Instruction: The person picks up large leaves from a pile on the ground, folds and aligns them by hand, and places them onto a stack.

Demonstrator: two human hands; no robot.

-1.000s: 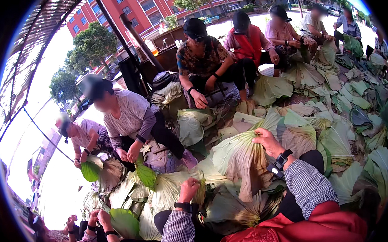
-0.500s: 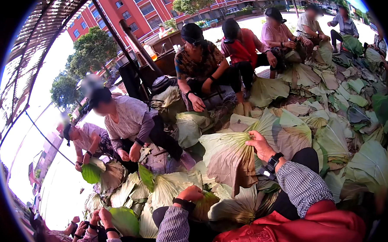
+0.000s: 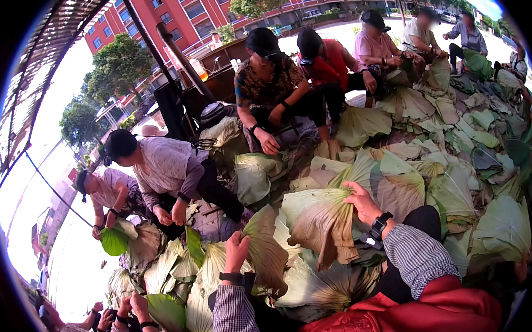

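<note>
- Hands were both full: R hand [image 3: 364,206] pinched a lg leaf [image 3: 320,219] close to where its ribs met; L hand [image 3: 237,251] was clenched on the near edge of a 2nd leaf [image 3: 268,252], exact grip hard to tell.
- That lg leaf hung L of & below R hand, betw. both hands, pale green up top, brown lower down.
- 2nd leaf was just R of L hand, tilted, dull green-brown.
- Handling, my guess: v. light, thin, floppy, prob. not slippery; brown part looked drier, so might crack or tear.
- Best hold: approx. where R hand had it, at the ribs' meeting pt; thin outer edge would prob. rip if tugged.
- Leaf pile [image 3: 320,281] lay below & betw. hands; bigger leaf heap [image 3: 448,198] spread beyond R hand, to its R.
- Green leaf [image 3: 195,246] stood L of L hand, apart; co-worker [image 3: 159,167] in lt. top sat past it.
</note>
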